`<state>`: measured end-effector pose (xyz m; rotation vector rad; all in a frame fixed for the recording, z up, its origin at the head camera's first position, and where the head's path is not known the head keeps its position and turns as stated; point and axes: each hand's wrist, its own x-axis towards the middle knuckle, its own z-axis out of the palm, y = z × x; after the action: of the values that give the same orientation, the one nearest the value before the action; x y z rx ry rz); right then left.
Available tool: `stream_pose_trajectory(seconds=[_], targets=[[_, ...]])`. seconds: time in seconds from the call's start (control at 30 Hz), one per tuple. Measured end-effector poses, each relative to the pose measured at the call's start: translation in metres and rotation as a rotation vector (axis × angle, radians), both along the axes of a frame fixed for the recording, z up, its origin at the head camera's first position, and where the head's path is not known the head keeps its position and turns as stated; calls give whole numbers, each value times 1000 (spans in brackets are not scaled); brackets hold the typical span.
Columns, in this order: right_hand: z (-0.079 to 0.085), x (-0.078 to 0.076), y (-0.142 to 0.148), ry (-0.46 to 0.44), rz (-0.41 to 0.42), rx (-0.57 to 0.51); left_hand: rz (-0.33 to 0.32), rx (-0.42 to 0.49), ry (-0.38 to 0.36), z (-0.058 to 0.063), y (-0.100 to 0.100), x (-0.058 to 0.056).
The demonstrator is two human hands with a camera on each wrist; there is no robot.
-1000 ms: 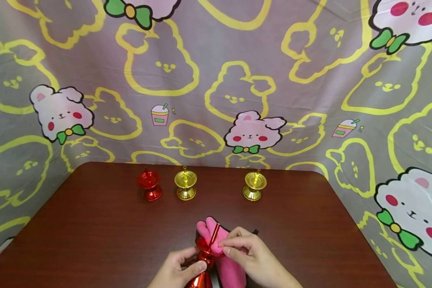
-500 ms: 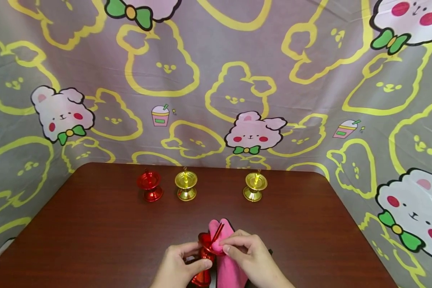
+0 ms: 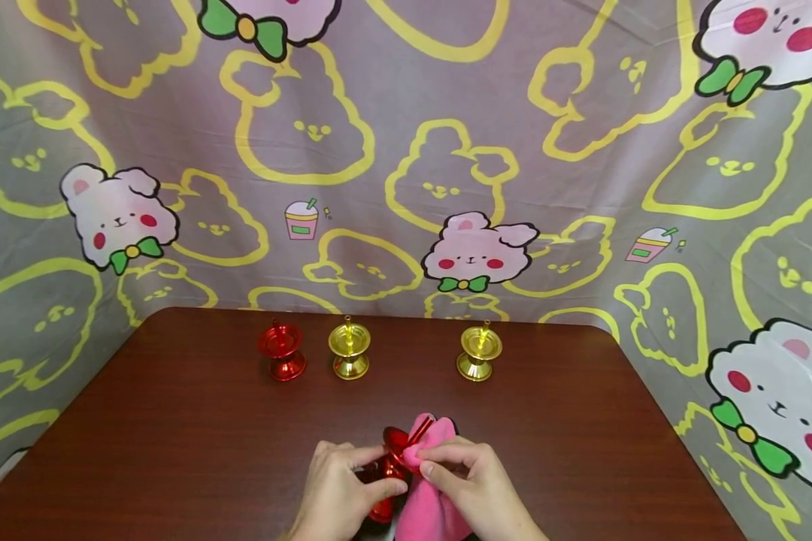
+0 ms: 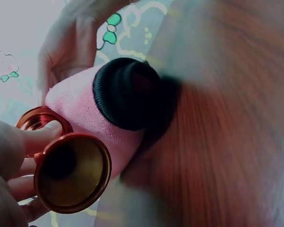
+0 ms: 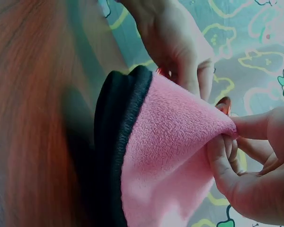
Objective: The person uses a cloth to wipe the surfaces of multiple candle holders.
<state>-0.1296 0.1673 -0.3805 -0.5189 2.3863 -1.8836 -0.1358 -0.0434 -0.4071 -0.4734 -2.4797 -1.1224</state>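
Note:
My left hand (image 3: 341, 485) grips a shiny red candle holder (image 3: 394, 472) by its stem, between thumb and fingers. The holder tilts to the right, and its hollow flared base (image 4: 75, 175) faces the left wrist camera. My right hand (image 3: 480, 481) pinches a pink cloth (image 3: 428, 511) with black edging (image 5: 128, 123) between thumb and fingers. The pinched part of the cloth lies against the dish, beside the thin upright tube (image 3: 419, 430). The rest of the cloth hangs below, in front of the table. Part of the dish is hidden by cloth and fingers.
At the back of the brown wooden table (image 3: 196, 443) stand another red candle holder (image 3: 284, 352) and two gold ones, one left of centre (image 3: 349, 349) and one to the right (image 3: 477, 352). A patterned curtain (image 3: 379, 90) hangs behind the table.
The red candle holder has tipped further to the right in my left hand, which moved slightly right. The cloth's upper end has shifted right, with my right hand still pinching it.

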Motion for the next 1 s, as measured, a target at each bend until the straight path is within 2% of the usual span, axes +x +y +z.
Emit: stream_pose_trajectory(seconds=[0.1,0.17,0.27,0.33,0.43,0.53,0.67,0.73,0.8,0.9,1.0], targets=[[-2,2,-3,-35,4,-12,-3,-79,125,-4,-1,-4],[-4,2,-4,-51,-3,-17,-1,-111,171,-6,-2,-5],[-8,1,-7,-22,-22,1,7,-132,201,-8,-3,-6],[-10,1,-9,47,-50,42,14,-127,204,-9,-2,-6],[-15,-1,-12,228,-116,133,-3,-108,182,-9,-2,-6],[-19,-3,-12,412,-179,205,-64,-54,78,-8,-2,-6],[-22,-9,-7,526,-186,229,-213,164,-223,-8,-7,-9],[-22,-13,-3,547,-166,217,-296,310,-363,-8,-11,-13],[-21,-15,0,543,-139,201,-381,422,-471,-9,-15,-16],[-18,-17,4,518,-98,175,-547,507,-582,-11,-21,-21],[-15,-16,6,466,-58,155,-766,568,-669,-14,-25,-24]])
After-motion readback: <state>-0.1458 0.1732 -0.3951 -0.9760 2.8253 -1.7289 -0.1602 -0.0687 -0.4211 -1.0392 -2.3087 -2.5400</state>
